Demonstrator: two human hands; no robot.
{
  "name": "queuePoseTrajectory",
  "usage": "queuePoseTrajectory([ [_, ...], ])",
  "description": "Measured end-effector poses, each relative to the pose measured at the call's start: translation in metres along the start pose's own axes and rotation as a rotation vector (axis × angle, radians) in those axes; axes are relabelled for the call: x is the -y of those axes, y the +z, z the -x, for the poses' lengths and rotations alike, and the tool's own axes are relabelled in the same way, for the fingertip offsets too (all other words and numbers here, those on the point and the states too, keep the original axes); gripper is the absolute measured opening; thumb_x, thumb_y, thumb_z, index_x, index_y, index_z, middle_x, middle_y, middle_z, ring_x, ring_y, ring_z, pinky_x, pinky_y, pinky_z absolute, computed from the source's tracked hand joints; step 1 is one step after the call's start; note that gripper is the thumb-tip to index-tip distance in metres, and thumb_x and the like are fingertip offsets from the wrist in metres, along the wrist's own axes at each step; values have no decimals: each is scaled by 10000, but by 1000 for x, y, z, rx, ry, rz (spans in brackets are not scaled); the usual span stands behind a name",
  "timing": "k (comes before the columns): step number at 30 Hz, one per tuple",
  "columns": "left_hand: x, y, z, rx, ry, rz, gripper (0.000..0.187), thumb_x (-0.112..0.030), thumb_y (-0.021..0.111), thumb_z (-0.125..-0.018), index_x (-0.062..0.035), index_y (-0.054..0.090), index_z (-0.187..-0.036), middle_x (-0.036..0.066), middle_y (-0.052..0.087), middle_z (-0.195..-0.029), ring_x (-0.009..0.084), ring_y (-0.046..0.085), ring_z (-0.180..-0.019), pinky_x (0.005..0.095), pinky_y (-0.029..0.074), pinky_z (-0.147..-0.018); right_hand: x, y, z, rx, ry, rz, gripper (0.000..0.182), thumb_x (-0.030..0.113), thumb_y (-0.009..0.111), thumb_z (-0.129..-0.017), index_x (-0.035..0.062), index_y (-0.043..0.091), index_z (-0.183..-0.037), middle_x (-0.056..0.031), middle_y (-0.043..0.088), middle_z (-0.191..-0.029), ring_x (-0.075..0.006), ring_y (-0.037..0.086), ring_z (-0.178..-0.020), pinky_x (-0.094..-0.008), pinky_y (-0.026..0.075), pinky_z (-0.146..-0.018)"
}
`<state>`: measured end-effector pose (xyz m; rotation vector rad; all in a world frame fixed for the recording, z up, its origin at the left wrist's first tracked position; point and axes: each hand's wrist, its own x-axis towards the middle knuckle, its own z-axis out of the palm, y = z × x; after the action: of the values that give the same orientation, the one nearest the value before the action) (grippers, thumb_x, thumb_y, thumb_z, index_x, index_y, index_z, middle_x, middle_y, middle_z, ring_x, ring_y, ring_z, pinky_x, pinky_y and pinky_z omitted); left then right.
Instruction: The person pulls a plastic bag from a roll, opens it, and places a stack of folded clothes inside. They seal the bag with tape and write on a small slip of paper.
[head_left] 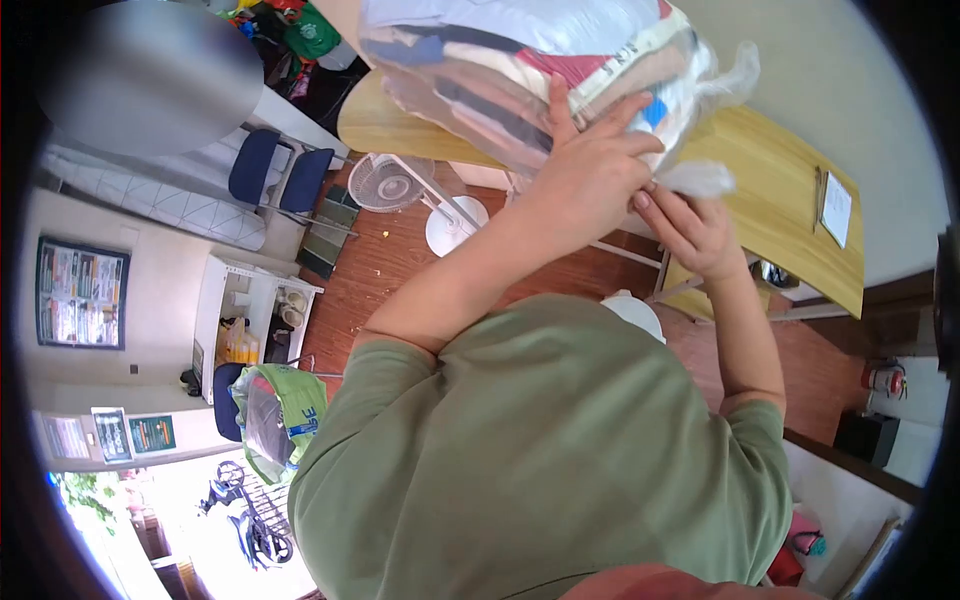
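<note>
A large clear plastic bag (480,95) stuffed with folded clothes sits at the top of the view, against the wooden table. My left hand (595,165) lies against the bag's near side, some fingers spread over the plastic, its thumb side closed at the gathered plastic. Close beside it, my right hand (700,230) pinches the gathered plastic, fingers bent inward. A loose twisted end of the bag (705,180) sticks out above my right hand. Another plastic end (740,75) stands up farther along. The fingertips partly hide the plastic between both hands.
The wooden table (770,165) carries a clipboard with paper (833,210) at right. A white fan (390,185) stands on the floor, left of the table. Blue chairs (255,165), a white shelf (245,290) and a green bag (295,400) are at left. A fire extinguisher (882,380) is at right.
</note>
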<state>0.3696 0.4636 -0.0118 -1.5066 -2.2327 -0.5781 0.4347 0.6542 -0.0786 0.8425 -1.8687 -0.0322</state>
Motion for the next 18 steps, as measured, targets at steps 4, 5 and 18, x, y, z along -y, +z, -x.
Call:
queuePoseTrajectory([
  [4, 0, 0, -3, 24, 11, -72, 98, -67, 663, -767, -117, 731, -817, -67, 651, -1135, 217, 391, -1369, 774, -43, -993, -18, -14, -8, 98, 35, -20, 382, 135, 696, -721, 65, 677, -1096, -61, 640, -1040, -184, 594, -749, -302, 509, -632],
  [5, -1, -1, -3, 37, 0, -93, 90, -78, 664, -777, -121, 730, -821, -72, 650, -1140, 216, 392, -1369, 767, -43, -999, -21, -15, -6, 113, 46, -22, 368, 136, 696, -715, 55, 673, -1073, -63, 638, -1000, -185, 587, -729, -304, 503, -619],
  [18, -10, 26, 8, -249, -116, -99, 78, -83, 691, -732, -149, 671, -696, -78, 591, -1185, 238, 393, -1372, 740, -121, -1017, 11, -23, -8, -48, 498, -368, 363, 109, 631, -883, 16, 600, -1232, -84, 653, -832, -185, 580, -584, -266, 459, -487],
])
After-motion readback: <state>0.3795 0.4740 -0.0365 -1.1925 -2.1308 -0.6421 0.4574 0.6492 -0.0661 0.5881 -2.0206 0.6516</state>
